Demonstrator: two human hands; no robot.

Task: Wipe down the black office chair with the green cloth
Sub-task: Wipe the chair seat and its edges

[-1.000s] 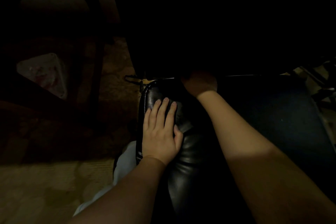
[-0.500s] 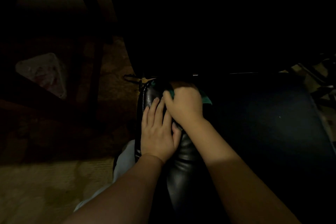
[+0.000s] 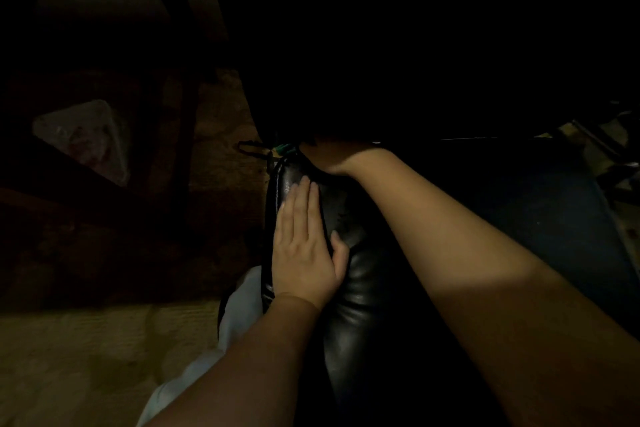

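Left hand lies flat, fingers straight and together, pressing on the glossy padded top of the black office chair, apparently to steady it. Right hand reaches past it over the far end of the padding, deep in shadow. Its fingers curl out of sight over the edge, so I cannot tell whether they are clamped on anything. A sliver of the green cloth shows just beside that hand, at the chair's far left corner, which suggests the cloth is under or in it.

The step in hand looks like wiping the far end of the padding. The next move probably calls for drawing the cloth back along the leather towards the body, with the left hand sliding clear of its path.

The padding's seamed left edge drops straight off to the wooden floor. A thin dark cord lies just beyond the corner and could snag. To the right, a dark blue surface gives room. A clear triangular plastic container sits well apart on the left.
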